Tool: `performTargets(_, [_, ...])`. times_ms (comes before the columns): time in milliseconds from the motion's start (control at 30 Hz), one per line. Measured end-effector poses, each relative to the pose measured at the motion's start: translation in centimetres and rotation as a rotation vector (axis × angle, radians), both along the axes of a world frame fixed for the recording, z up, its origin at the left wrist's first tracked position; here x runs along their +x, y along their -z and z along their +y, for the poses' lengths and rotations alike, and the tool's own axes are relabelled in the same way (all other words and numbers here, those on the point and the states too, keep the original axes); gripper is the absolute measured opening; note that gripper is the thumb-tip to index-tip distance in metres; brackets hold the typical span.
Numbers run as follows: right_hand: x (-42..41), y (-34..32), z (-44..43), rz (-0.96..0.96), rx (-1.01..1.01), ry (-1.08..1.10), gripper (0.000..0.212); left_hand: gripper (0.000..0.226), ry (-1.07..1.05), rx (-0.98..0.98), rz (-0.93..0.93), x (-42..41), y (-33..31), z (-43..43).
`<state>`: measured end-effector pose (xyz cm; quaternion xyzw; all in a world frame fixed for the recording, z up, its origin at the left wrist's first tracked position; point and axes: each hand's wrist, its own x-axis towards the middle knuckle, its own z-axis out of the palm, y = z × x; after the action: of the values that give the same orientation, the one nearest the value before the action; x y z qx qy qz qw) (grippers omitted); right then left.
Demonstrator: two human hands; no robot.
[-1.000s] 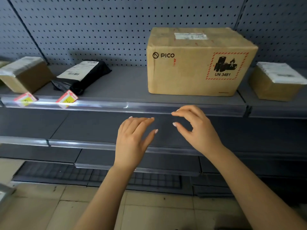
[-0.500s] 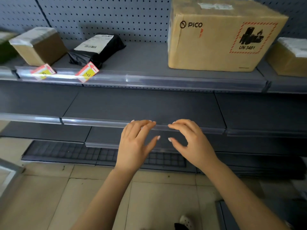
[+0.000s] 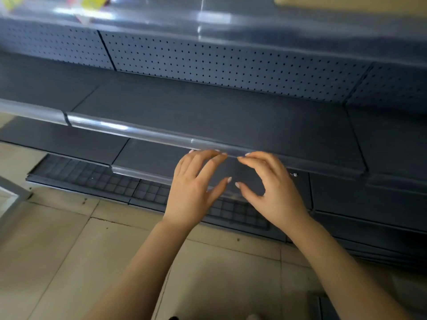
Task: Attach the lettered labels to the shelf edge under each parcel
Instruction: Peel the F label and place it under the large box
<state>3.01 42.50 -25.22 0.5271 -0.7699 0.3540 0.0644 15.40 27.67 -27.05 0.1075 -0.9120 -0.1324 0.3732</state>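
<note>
My left hand (image 3: pixel 194 188) and my right hand (image 3: pixel 275 188) hover side by side with fingers spread and thumbs apart, holding nothing. Their fingertips reach the clear plastic strip (image 3: pixel 138 132) on the front edge of the bare middle shelf (image 3: pixel 231 116). At the top left, two blurred yellow-and-red labels (image 3: pixel 92 2) (image 3: pixel 10 1) sit on the upper shelf edge (image 3: pixel 208 17). A sliver of the big cardboard box (image 3: pixel 346 1) shows at the top right. The other parcels are out of view.
A lower shelf (image 3: pixel 69 139) with its own clear strip juts out below the hands. A dark grid base (image 3: pixel 92 179) lies beneath it. Pegboard (image 3: pixel 231 65) backs the shelves. Beige floor tiles (image 3: pixel 69 250) lie in front, with a metal frame corner (image 3: pixel 13 188) at left.
The view has tilted down, so the parcels and upper shelf slid out the top. Both hands dropped from the upper shelf edge to the middle shelf edge, still holding nothing.
</note>
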Motion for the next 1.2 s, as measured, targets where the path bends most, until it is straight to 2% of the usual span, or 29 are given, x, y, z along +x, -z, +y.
performTargets(467, [-3.1, 28.8, 0.3, 0.132, -0.032, -0.005, 0.045, 0.036, 0.017, -0.014, 0.086, -2.4, 28.9, -0.5])
performTargets(700, [-3.6, 40.2, -0.9, 0.18, -0.018, -0.026, 0.042, 0.027, 0.116, -0.135, 0.132, -3.8, 40.3, -2.3])
performTargets(900, [-4.8, 43.4, -0.5, 0.249, 0.166, -0.015, 0.042, 0.028, 0.149, -0.204, 0.076, -3.5, 44.7, -4.7])
performTargets(1200, [-5.4, 43.5, -0.8, 0.259, 0.317, -0.052, 0.044, 0.031, 0.147, -0.178, -0.007, -3.3, 46.4, -6.2])
